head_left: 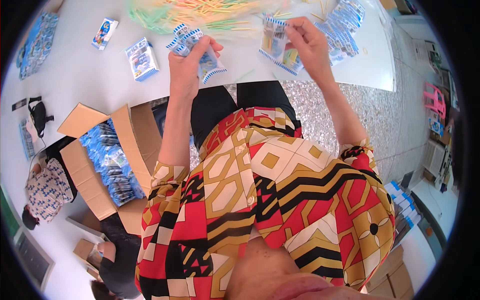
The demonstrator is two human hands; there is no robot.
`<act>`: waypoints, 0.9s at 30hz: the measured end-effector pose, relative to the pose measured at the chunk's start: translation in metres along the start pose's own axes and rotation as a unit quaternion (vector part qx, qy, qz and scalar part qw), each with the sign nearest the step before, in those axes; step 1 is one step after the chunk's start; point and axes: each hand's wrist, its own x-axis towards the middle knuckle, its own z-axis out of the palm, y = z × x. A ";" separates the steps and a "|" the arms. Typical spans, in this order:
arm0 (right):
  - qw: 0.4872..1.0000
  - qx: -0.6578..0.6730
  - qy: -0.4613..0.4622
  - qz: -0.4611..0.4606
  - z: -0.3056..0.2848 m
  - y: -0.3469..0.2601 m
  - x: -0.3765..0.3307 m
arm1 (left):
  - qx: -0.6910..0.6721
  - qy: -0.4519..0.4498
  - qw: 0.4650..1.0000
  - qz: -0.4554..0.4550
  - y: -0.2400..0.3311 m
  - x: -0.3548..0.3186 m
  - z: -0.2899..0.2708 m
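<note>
My left hand [186,69] is closed around a few small blue-and-white striped plastic packets [212,64], which fan out above and below the thumb. To the right, my right hand [311,44] pinches the upper edge of a clear packet [273,44] with blue striped borders. Yellowish and green contents show through its film, and its lower end hangs near the table's front edge. Beyond both hands lies a loose heap of thin coloured sticks [200,14] in green, yellow and orange. Beside my right hand is a spread of similar striped packets [345,31].
On the white table [105,75] at left lie a fuller packet [142,59], a small card-like packet [104,33] and a bundle of packets [39,45]. An open cardboard box [127,135] full of blue packets stands at my left. Two other people sit beyond it. A pink stool [435,100] is at right.
</note>
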 end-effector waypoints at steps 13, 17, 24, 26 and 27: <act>0.979 -0.086 0.179 0.033 -0.024 0.052 -0.063 | 0.285 -0.167 0.943 -0.049 -0.056 0.014 0.072; 0.972 -0.121 0.201 0.015 -0.020 0.046 -0.061 | 0.476 -0.179 0.860 0.038 -0.069 0.026 0.094; 0.931 -0.318 0.175 -0.039 -0.014 0.039 -0.078 | 0.524 -0.172 0.829 0.090 -0.079 0.034 0.111; 0.921 -0.352 0.161 -0.041 -0.015 0.040 -0.078 | 0.520 -0.176 0.828 0.110 -0.080 0.036 0.115; 0.921 -0.351 0.163 -0.042 -0.016 0.042 -0.077 | 0.518 -0.174 0.828 0.120 -0.081 0.037 0.116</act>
